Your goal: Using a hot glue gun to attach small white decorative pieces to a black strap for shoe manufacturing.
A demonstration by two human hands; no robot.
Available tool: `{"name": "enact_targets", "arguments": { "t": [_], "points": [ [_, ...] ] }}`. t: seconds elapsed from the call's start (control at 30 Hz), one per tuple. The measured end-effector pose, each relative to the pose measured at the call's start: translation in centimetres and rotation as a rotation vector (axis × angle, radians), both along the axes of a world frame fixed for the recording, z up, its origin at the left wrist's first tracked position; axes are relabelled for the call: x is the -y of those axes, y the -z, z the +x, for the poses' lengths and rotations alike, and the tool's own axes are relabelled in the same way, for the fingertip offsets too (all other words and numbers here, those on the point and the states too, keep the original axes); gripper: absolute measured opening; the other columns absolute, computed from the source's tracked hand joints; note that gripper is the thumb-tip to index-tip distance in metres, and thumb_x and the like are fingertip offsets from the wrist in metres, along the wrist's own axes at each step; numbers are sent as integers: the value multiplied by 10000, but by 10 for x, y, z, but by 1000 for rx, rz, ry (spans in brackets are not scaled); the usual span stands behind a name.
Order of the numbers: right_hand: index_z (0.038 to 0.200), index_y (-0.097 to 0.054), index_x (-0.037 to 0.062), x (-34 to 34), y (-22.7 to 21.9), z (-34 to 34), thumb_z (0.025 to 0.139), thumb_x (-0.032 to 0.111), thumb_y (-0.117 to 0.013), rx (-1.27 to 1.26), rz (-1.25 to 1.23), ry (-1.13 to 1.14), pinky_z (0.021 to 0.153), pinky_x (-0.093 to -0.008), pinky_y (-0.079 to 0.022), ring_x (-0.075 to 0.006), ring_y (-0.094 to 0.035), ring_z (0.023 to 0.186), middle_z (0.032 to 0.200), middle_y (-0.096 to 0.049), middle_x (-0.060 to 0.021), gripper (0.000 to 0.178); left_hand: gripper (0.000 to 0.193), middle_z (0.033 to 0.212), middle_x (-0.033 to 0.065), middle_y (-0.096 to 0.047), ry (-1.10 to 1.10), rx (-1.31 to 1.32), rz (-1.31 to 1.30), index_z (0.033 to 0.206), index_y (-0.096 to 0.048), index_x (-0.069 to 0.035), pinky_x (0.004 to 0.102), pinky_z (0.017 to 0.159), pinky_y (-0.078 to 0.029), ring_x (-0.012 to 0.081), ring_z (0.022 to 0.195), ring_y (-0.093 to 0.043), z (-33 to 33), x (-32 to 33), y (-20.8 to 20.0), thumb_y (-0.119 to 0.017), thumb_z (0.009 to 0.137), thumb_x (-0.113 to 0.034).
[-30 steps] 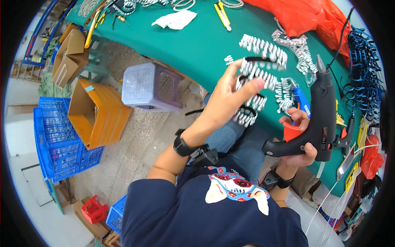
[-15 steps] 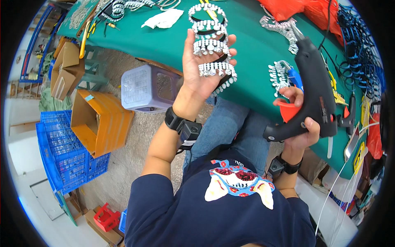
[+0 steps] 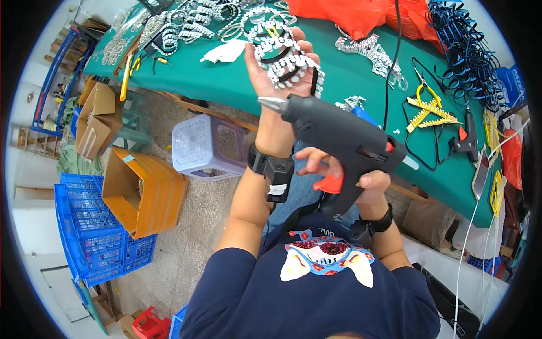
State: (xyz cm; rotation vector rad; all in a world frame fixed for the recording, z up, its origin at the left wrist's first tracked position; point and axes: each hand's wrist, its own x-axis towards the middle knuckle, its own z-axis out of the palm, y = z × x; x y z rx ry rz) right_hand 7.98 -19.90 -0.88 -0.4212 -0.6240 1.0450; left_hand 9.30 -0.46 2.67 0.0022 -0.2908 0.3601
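Observation:
My left hand is raised palm up over the table's front edge. It holds several silvery rhinestone bands with black strips, which curl in loops across the palm and fingers. Below them, a black hot glue gun with a red trigger is in my right hand. Its metal nozzle points left and overlaps my left wrist in the view; whether they touch, I cannot tell. My right thumb wraps the handle, while the other fingers are stretched near the trigger. A glue stick pokes out of the gun's rear.
The green-covered table carries silvery rhinestone strands, a white tissue, yellow-handled pliers, a second glue gun and dark blue bands. A black cord crosses it. A plastic stool stands left, near an orange box.
My right hand has brought the glue gun leftward and turned its nozzle from upward to the left, close to my left wrist. The bands in my left hand have tilted and bunched. The view has shifted.

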Motion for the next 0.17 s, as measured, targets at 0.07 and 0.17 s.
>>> {"name": "enact_targets", "arguments": {
  "t": [0.07,0.17],
  "points": [
    [1130,-554,-30,3,0,-6,608,337,-626,48,48,-28,987,-578,-350,-415,-523,1089,961,-598,-213,642,550,1109,115,-523,-23,111,88,1193,-434,15,352,826,-455,221,938,-527,-4,12,0,-550,875,-418],
    [1203,-510,-46,5,0,-15,623,319,-597,132,146,-86,1025,-601,-300,-405,-493,1143,1032,-610,-213,691,634,1072,137,-599,-50,-8,64,1154,-512,-31,396,730,-510,268,861,-588,-8,25,-3,-481,863,-593]
  ]
}}
